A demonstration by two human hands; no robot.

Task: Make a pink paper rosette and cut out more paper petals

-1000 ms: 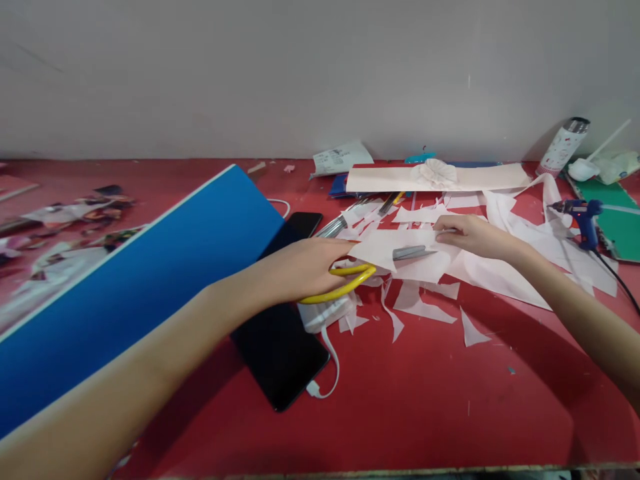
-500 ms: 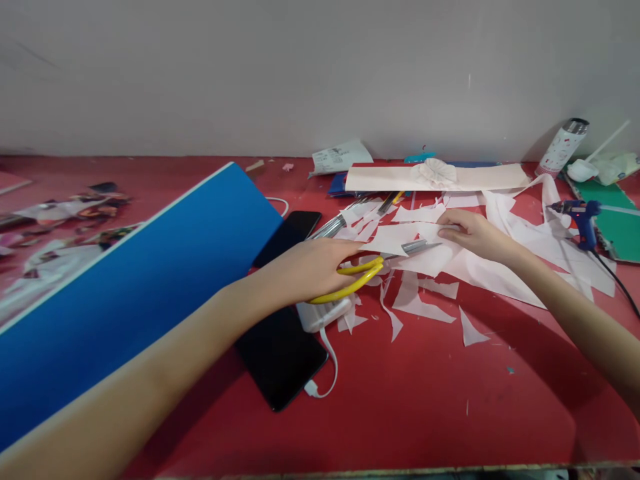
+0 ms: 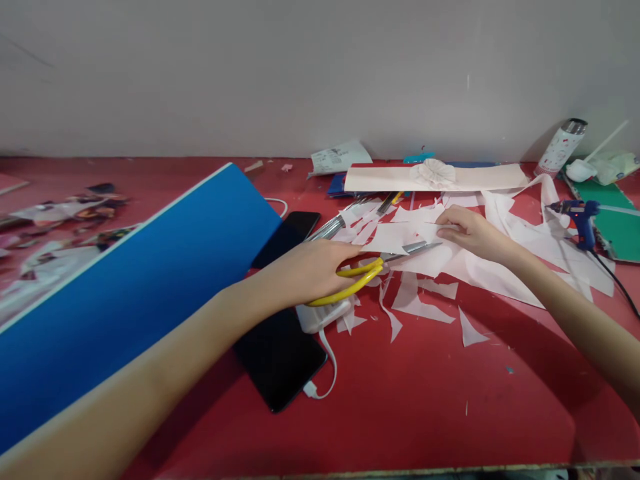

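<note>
My left hand [image 3: 305,270] is closed round the yellow handles of a pair of scissors [image 3: 367,273]. The steel blades [image 3: 415,249] point right and lie across a sheet of pale pink paper [image 3: 400,240]. My right hand [image 3: 470,232] pinches the far right edge of that same sheet, fingers pressed onto it. Both hands rest low over the red table [image 3: 425,387], with several cut paper scraps [image 3: 420,307] lying just in front of them.
A blue board [image 3: 135,287] leans across the left. A black phone [image 3: 280,347] with a white cable and a white charger [image 3: 320,313] lie under my left wrist. A blue glue gun [image 3: 583,220], a bottle [image 3: 563,147], a paper strip with a rosette [image 3: 435,175] and a green mat [image 3: 617,223] stand behind.
The scissors have slid to the right and further into the pink sheet. My right hand has drawn the paper slightly back and up.
</note>
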